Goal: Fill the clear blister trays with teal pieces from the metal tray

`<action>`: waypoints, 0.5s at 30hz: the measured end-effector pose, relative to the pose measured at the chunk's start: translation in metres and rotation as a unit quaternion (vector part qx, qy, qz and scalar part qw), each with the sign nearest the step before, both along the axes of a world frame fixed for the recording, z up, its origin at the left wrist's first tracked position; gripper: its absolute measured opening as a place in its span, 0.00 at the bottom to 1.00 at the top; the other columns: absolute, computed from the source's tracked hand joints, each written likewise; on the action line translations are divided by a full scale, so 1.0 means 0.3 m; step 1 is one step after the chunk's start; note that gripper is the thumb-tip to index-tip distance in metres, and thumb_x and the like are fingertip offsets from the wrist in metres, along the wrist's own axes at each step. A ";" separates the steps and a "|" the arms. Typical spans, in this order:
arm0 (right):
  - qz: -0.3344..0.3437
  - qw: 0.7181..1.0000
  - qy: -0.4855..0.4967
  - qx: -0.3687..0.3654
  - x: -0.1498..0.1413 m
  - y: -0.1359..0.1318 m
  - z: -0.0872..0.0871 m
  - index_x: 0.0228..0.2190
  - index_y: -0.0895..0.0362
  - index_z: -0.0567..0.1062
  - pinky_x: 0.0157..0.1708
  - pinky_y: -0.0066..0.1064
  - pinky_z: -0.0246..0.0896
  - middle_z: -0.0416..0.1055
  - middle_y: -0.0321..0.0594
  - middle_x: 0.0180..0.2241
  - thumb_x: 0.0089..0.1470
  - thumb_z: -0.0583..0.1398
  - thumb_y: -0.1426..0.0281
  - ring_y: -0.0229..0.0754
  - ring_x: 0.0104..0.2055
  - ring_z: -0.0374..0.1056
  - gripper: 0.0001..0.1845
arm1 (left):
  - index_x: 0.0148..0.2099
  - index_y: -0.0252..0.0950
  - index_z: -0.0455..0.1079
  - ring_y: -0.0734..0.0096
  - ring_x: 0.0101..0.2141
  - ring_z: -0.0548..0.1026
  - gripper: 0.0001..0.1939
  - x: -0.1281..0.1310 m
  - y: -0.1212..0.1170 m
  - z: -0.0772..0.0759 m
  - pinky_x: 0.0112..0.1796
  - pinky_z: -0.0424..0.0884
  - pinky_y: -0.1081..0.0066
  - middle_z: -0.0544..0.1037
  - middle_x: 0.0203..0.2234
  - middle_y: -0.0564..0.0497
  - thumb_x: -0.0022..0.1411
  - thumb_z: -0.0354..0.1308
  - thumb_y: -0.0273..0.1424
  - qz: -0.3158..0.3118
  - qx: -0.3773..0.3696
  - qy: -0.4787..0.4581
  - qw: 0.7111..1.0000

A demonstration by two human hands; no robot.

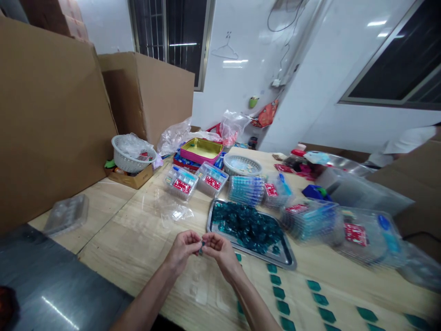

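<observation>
My left hand (182,252) and my right hand (221,255) meet over the wooden table (127,248), fingertips pinched together. Between them is a small dark teal piece (201,248), mostly covered by the fingers; its exact kind is unclear. Just beyond my right hand lies a metal tray (291,263) heaped with shiny teal pieces (246,225). Similar flat green pieces (279,293) sit in spaced rows on the table, to the right of my right forearm. Below my hands there is a faint clear plastic holder (196,292).
Clear boxes with red cards (181,186) and stacked clear trays (246,190) stand behind the metal tray. More stacked trays (368,236) fill the right side. A white basket (132,156) and tall cardboard boxes (51,119) are at left. Another person's sleeve (409,140) shows far right.
</observation>
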State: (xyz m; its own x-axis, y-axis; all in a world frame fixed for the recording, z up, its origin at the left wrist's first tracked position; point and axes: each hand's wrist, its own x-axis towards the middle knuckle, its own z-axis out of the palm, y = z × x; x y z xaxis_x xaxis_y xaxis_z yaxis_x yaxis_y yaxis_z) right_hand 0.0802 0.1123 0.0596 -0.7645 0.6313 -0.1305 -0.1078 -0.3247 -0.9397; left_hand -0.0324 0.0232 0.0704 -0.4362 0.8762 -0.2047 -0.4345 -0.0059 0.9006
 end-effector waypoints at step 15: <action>0.043 0.999 -0.028 -0.009 0.026 -0.007 -0.013 0.25 0.58 0.71 0.24 0.24 0.56 0.70 0.31 0.21 0.33 0.69 0.69 0.33 0.22 0.64 0.15 | 0.24 0.32 0.67 0.79 0.20 0.65 0.08 0.001 -0.007 -0.048 0.23 0.61 0.77 0.69 0.16 0.57 0.37 0.62 0.25 -0.014 -0.038 0.076 0.996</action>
